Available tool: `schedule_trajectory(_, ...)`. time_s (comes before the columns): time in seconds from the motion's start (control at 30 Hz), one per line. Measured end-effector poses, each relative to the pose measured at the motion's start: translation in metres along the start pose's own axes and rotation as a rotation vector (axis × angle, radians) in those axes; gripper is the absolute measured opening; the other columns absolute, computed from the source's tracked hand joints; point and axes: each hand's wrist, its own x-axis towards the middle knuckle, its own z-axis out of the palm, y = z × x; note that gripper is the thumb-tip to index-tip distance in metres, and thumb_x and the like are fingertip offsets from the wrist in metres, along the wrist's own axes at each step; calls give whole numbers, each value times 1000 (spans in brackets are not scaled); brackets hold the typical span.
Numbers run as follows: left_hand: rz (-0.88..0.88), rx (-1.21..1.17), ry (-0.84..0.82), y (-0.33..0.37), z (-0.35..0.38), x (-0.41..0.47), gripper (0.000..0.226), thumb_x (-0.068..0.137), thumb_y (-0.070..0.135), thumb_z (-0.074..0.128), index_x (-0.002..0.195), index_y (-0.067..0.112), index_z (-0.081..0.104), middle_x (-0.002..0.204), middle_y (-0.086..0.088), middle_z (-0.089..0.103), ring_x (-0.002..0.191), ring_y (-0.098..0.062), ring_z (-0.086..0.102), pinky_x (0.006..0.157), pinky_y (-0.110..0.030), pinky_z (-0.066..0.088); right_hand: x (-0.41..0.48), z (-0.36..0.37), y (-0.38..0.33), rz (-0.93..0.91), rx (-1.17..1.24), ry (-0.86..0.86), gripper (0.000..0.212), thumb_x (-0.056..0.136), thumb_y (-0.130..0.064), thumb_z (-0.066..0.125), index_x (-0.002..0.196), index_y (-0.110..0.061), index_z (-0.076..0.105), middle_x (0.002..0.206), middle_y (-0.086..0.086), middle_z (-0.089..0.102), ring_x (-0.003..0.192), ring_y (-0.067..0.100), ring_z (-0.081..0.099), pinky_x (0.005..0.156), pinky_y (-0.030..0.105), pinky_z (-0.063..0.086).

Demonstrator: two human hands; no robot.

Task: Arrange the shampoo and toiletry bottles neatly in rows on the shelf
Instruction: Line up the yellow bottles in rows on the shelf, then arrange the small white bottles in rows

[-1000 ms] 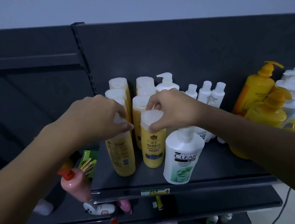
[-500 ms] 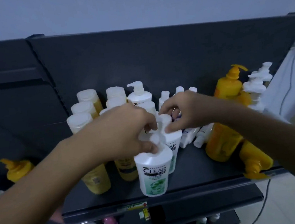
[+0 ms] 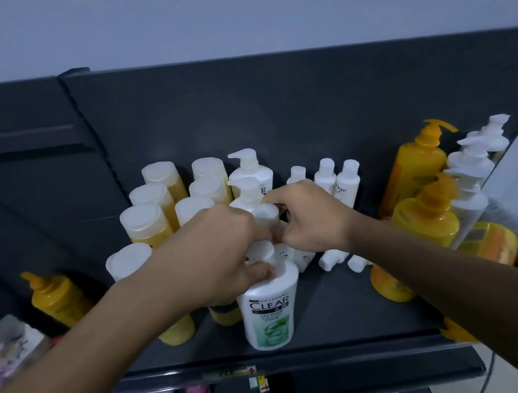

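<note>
Shelf (image 3: 345,312), front centre: one white CLEAR pump bottle (image 3: 269,308), upright, my left hand (image 3: 213,259) closed around its pump neck. My right hand (image 3: 312,219), at 1 o'clock from it, pinches the pump of a second white pump bottle (image 3: 264,212) just behind. Yellow white-capped bottles (image 3: 144,222) in rows at 10 o'clock; small white bottles (image 3: 348,183) at 1 o'clock; orange pump bottles (image 3: 425,219) at 3 o'clock.

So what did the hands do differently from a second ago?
Both hands left the yellow bottles' caps and moved right. The left hand now grips the pump of the front white bottle; the right hand pinches at the white bottle behind it. The yellow bottles stayed standing in their rows on the shelf.
</note>
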Motion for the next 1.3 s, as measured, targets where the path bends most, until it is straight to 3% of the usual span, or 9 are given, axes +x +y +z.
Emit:
schedule_trajectory(0.1,-42,57,9,-1,1,6,23,83,55,68,94,38,58,81,9,62,77,-15,60,68,-39,53,13,3,2,28,-29,3,16,81,-14,70,71,-18,59,62,-7,56,62,12,54,55,32,43)
schedule_trajectory(0.33,-140,85,-46,1,-2,16,40,86,54,68,125,49,61,90,9,65,86,-13,58,71,-34,52,26,-5,8,44,-36,-59,9,83,-17,75,87,-21,68,77,-7,64,81,14,61,66,31,52)
schedule_trajectory(0.43,-155,137,-81,5,-5,15,34,87,56,63,118,44,59,98,11,63,92,-15,61,76,-36,52,16,-16,18,102,158,-112,42,79,-22,86,118,-23,71,100,-8,72,91,6,69,79,19,57)
schedule_trajectory(0.5,-165,198,-93,8,-6,14,34,88,57,58,115,37,60,102,13,62,95,-15,60,78,-31,47,3,-28,29,164,142,-81,50,80,-19,84,127,-19,68,109,-4,71,94,8,70,84,24,59)
schedule_trajectory(0.6,-138,314,-59,21,-3,16,49,87,58,58,129,33,59,119,11,62,109,-17,57,91,-33,42,-22,-41,52,298,-38,-61,45,86,-16,77,130,-16,65,113,1,71,101,14,65,91,29,54)
schedule_trajectory(0.73,-112,126,91,59,21,39,38,89,42,66,117,16,68,110,-2,65,100,-24,62,85,-38,51,-46,-17,73,366,-277,-123,27,84,-15,68,111,-14,68,103,6,69,97,25,67,77,38,58)
schedule_trajectory(0.87,-366,-95,-29,90,78,80,24,94,16,61,116,9,57,117,-9,60,105,-28,62,74,-30,42,-61,31,91,334,-338,-165,32,86,-16,67,118,-14,61,121,14,53,108,32,58,75,37,51)
schedule_trajectory(1.0,-618,-158,-144,93,120,111,37,94,10,57,126,-3,45,126,-22,57,114,-40,60,82,-39,45,-60,65,109,358,-369,-148,52,89,-9,70,136,-14,49,138,17,34,118,33,52,77,39,51)
schedule_trajectory(1.3,-810,56,-348,64,191,131,52,101,10,48,151,0,36,144,-21,50,128,-33,58,96,-40,50,-53,70,128,278,-422,-192,46,92,-8,67,137,-11,56,146,19,27,127,37,45,91,45,51)
